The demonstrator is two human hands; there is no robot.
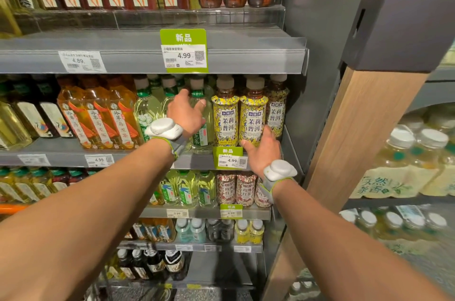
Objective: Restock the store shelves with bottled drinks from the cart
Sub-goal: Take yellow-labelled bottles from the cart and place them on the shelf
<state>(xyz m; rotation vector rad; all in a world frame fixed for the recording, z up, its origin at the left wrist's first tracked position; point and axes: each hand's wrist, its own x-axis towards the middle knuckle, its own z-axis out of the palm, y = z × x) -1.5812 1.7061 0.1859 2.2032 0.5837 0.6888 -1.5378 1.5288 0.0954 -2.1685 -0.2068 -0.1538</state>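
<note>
On the middle shelf a pale green tea bottle stands in the front row. My left hand is wrapped round its upper part, thumb across the shoulder and fingers reaching behind on the left. Just to the right stand two yellow-labelled tea bottles. My right hand grips the lower part of the right one, thumb in front and fingers round its right side. Both bottles stand upright on the shelf. The cart is not in view.
Amber tea bottles fill the shelf's left part. The shelf above hangs close over the caps. A grey side panel and a wooden post close the right. Green price tags stick out at the shelf edge.
</note>
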